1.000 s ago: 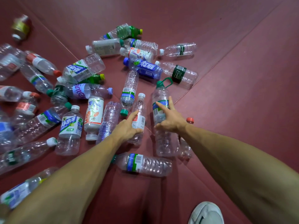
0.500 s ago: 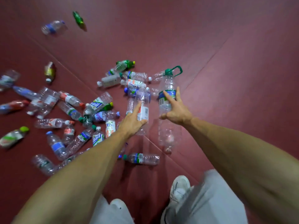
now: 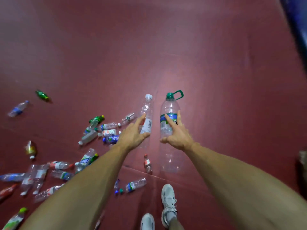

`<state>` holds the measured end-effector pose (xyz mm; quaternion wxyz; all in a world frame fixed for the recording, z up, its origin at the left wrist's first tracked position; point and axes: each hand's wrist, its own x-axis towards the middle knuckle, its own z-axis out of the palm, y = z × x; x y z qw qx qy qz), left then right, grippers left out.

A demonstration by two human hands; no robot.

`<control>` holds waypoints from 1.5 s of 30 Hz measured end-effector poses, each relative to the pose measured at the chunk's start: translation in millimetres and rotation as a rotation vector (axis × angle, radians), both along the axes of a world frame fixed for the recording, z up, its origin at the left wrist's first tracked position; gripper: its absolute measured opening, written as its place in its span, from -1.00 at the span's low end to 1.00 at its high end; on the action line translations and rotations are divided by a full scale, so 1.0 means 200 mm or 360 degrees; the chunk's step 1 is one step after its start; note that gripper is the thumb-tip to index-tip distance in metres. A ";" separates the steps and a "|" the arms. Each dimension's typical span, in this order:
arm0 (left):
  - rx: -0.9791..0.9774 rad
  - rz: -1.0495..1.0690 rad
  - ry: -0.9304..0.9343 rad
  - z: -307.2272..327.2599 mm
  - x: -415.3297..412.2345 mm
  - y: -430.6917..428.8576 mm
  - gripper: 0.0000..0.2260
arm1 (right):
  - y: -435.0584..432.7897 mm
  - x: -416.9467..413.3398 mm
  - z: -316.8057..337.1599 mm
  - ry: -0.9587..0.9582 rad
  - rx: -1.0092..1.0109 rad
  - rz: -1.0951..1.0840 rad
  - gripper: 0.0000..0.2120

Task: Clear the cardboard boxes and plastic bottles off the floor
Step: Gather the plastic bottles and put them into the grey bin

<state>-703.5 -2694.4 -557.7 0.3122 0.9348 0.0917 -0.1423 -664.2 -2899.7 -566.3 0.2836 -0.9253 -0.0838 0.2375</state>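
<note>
My left hand [image 3: 132, 136] grips a slim clear bottle with a white cap [image 3: 147, 112], held upright well above the floor. My right hand [image 3: 177, 136] grips a large clear bottle with a green cap and carry loop [image 3: 169, 112], also upright, right beside the slim one. Several empty plastic bottles lie scattered on the dark red floor [image 3: 216, 63] to the left and below my arms, among them a blue-labelled one [image 3: 111, 139], a green one [image 3: 41, 94] and a small clear one [image 3: 135, 184]. No cardboard box is in view.
My two white shoes [image 3: 168, 203] stand at the bottom centre. A small red-capped bottle [image 3: 147, 163] lies just ahead of them. A dark blue edge [image 3: 297, 30] runs down the top right corner. The floor ahead and to the right is bare red surface.
Both hands have risen from the floor with their bottles as I stood up. The pile of bottles now looks smaller and sits lower left.
</note>
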 end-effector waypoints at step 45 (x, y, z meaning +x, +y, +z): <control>-0.0195 -0.2978 -0.0132 0.25 -2.72 -5.01 -0.33 | -3.83 -4.03 0.46 0.0072 -0.0276 -0.3079 0.04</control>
